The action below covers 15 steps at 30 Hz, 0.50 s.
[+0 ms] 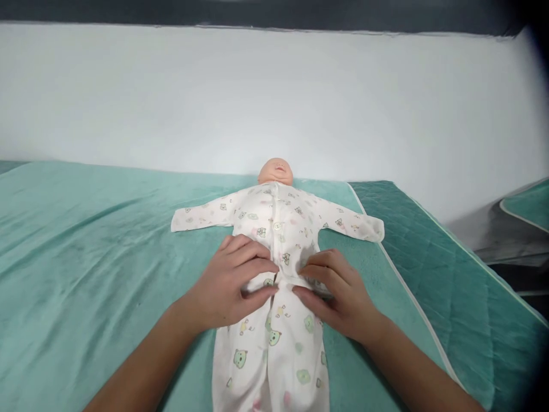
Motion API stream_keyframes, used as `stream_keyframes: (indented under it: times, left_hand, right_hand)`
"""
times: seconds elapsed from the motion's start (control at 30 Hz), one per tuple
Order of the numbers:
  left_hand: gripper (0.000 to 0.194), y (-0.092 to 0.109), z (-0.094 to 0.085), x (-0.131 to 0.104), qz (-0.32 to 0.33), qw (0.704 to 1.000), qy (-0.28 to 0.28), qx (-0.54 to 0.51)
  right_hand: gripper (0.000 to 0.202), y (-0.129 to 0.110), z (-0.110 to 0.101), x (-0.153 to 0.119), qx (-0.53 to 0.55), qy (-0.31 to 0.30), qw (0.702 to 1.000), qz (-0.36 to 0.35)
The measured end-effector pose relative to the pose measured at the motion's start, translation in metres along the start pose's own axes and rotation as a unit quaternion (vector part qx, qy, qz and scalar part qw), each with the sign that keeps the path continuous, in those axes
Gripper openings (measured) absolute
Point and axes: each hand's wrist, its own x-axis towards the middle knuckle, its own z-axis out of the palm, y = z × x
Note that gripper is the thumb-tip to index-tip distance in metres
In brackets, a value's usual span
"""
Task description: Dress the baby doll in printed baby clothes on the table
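A baby doll (275, 170) lies on its back, dressed in a white baby shirt (295, 214) and white baby pants (295, 349), both printed with small bears. The shirt's sleeves stretch out to both sides, and a round button shows on its front. At the waist, my left hand (240, 280) has its bent fingers and thumb around the shirt's lower front edge. Opposite it, my right hand (337, 289) holds the hem on the other side, fingers on the cloth and thumb below. The fingertips partly hide the fabric they pinch.
Under the doll is a light green plush sheet (107, 274) with wrinkles on the left. A darker green quilted mat (446, 286) lies to the right. A white wall (257, 91) rises behind the doll's head. Part of another green pad (532, 203) shows at far right.
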Motion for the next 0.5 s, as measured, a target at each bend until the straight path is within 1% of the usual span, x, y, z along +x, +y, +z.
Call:
stream_keyframes:
  times: [0.13, 0.2, 0.23, 0.3, 0.37, 0.4, 0.43, 0.5]
  left_hand:
    - [0.02, -0.008, 0.001, -0.002, -0.011, 0.998, 0.066, -0.005]
    - [0.02, -0.011, 0.0, -0.003, -0.008, 0.997, 0.077, -0.012]
    - [0.019, -0.011, -0.001, -0.003, -0.008, 0.997, 0.07, -0.016]
    - [0.019, -0.009, -0.002, -0.002, -0.012, 0.999, 0.037, -0.021]
    - [0.021, -0.005, -0.002, -0.001, -0.026, 0.999, 0.0, -0.024]
    - [0.022, -0.003, -0.002, -0.001, -0.036, 0.999, -0.009, -0.024]
    - [0.023, -0.002, -0.001, 0.0, -0.048, 0.998, -0.012, -0.024]
    - [0.023, -0.001, 0.001, 0.0, -0.063, 0.998, 0.003, -0.021]
  right_hand:
    - [0.026, 0.001, 0.002, 0.001, 0.012, 0.001, 1.0, 0.017]
    - [0.026, 0.002, 0.001, 0.0, 0.019, 0.009, 1.0, 0.014]
    - [0.026, 0.002, 0.001, -0.001, 0.027, 0.017, 0.999, 0.007]
    - [0.027, 0.002, -0.001, -0.003, 0.054, 0.05, 0.997, 0.003]
    - [0.028, 0.001, -0.002, -0.003, 0.081, 0.09, 0.993, 0.017]
    - [0.027, 0.001, -0.003, -0.003, 0.089, 0.1, 0.991, 0.024]
    - [0.026, 0.0, -0.002, -0.003, 0.094, 0.101, 0.99, 0.028]
    - [0.024, 0.0, -0.002, -0.002, 0.097, 0.081, 0.992, 0.026]
